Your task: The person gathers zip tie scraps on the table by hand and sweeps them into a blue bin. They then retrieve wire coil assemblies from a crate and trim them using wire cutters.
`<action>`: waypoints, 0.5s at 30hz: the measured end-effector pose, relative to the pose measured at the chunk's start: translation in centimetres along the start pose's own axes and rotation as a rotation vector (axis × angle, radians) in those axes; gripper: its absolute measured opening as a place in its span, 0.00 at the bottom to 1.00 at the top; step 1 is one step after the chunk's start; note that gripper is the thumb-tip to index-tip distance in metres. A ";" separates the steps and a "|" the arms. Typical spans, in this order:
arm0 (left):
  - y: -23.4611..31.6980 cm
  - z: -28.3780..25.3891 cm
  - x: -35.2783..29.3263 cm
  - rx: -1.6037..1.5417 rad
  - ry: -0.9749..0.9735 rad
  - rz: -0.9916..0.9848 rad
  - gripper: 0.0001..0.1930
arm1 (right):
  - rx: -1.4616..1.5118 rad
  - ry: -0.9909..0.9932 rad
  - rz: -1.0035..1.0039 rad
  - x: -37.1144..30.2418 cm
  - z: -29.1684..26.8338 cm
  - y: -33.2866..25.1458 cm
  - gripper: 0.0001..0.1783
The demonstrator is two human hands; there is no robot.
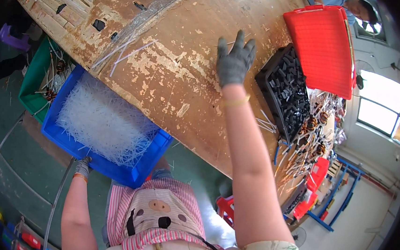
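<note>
My left hand (83,167), in a grey glove, is closed on the near edge of a blue plastic bin (146,167). The bin holds a heap of thin, translucent white strips (104,117) and sits against the table's near edge. My right hand (234,61), in a dark grey glove, reaches far over the worn wooden table (188,96) with its fingers spread. One or two thin strips lie by its fingertips; whether the palm touches the tabletop I cannot tell. To its right is a black tray (275,102) full of small black plastic pieces (287,87).
A red crate (320,47) stands tilted behind the black tray, with a person (339,0) beyond it. Copper-coloured coils with white leads (310,126) are piled at the right. Loose white strips (125,53) lie at left on the table. A green bin (31,83) stands beside the blue one.
</note>
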State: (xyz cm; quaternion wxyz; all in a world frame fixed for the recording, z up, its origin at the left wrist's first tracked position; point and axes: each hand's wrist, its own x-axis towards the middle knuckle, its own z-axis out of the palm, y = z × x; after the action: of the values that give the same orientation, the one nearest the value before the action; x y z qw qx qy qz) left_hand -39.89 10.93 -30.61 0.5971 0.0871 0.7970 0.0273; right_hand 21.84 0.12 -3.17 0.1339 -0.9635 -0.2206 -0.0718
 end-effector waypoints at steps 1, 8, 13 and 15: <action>-0.1 0.3 0.6 0.070 0.016 -0.013 0.24 | -0.086 -0.028 0.027 2.2 0.3 0.2 0.39; -1.1 -8.0 10.9 -0.125 -0.067 0.020 0.22 | 0.531 -0.291 -0.387 -8.1 2.3 -5.2 0.28; -3.0 -7.7 12.5 -0.535 -1.293 -0.595 0.23 | 0.629 -0.583 -0.848 -21.4 -4.5 -10.3 0.34; -4.7 -0.6 9.3 0.261 -0.107 0.011 0.23 | 0.514 -0.468 -0.837 -20.1 -3.8 -9.3 0.39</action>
State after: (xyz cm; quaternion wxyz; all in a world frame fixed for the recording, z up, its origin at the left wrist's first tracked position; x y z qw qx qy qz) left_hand -43.45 7.92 -39.92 0.6223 0.1695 0.7602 -0.0779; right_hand -0.59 -1.06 -1.39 0.2725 -0.7198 -0.6197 0.1536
